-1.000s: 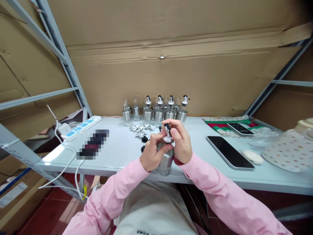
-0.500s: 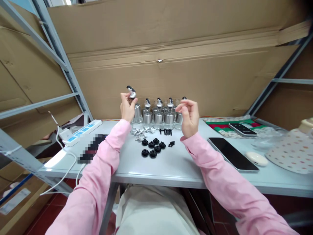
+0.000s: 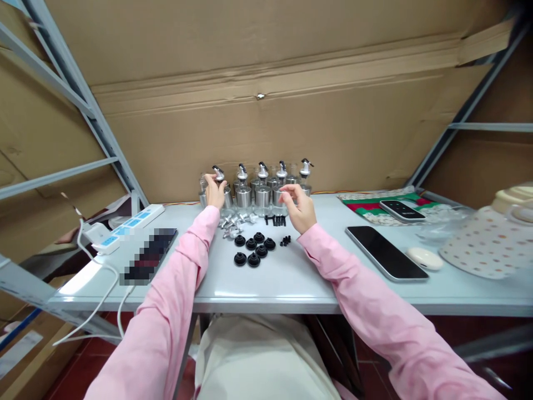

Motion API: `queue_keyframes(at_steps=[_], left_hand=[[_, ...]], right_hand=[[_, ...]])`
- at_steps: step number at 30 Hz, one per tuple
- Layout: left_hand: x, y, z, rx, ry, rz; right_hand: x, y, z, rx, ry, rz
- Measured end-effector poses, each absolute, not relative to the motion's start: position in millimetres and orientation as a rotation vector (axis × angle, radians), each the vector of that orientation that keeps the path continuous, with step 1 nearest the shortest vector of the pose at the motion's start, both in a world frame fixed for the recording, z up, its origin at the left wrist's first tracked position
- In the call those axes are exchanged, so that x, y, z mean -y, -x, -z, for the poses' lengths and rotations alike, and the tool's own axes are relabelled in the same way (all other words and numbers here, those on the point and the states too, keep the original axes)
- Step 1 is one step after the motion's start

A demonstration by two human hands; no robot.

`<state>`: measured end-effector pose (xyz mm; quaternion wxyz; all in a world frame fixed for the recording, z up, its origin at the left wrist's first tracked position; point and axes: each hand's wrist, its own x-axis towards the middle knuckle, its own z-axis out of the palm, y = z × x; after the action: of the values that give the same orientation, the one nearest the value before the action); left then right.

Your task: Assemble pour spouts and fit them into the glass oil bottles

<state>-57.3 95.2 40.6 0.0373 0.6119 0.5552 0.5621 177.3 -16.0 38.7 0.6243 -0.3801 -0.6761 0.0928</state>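
Note:
My left hand (image 3: pixel 215 194) is closed, its fingers and thumb around a silver pour spout with a black flip cap (image 3: pixel 217 171) at the leftmost front bottle. The spout sits low at the bottle's neck; my fingers partly hide the bottle. My right hand (image 3: pixel 303 210) hovers in front of the bottles on the right, holding nothing visible, with loosely curled fingers and a gap by the thumb. Several glass bottles with steel sleeves (image 3: pixel 262 195) stand in rows, the front ones topped by spouts. Silver spout parts (image 3: pixel 236 224), black levers (image 3: pixel 276 220), tiny black pieces (image 3: pixel 285 240) and black ribbed stoppers (image 3: pixel 251 243) lie nearer me.
A white power strip (image 3: pixel 129 228) and a phone with a blurred screen (image 3: pixel 152 255) lie on the left. To the right are a black-screened phone (image 3: pixel 385 253), a white oval case (image 3: pixel 425 258), a remote-like device (image 3: pixel 402 210) and a dotted container (image 3: pixel 487 244). Cardboard (image 3: pixel 258 133) backs the table.
My left hand has lowered the spout from above onto the leftmost bottle's neck. My right hand has come down and inward, uncovering the rightmost bottle's spout. The view has shifted slightly.

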Motion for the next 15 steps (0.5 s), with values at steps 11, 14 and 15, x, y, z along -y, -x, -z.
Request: queue_keyframes(at_steps=[11, 14, 15], left_hand=[[-89, 65, -27, -1.500, -2.140, -1.730], [-60, 59, -18, -1.525, -2.319, -1.834], [-49, 56, -15, -1.499, -2.452, -1.739]], right_hand=[[11, -182, -35, 1.697, 0.979, -0.099], [6, -182, -29, 1.900, 0.993, -0.087], [4, -182, -26, 1.989, 0.997, -0.093]])
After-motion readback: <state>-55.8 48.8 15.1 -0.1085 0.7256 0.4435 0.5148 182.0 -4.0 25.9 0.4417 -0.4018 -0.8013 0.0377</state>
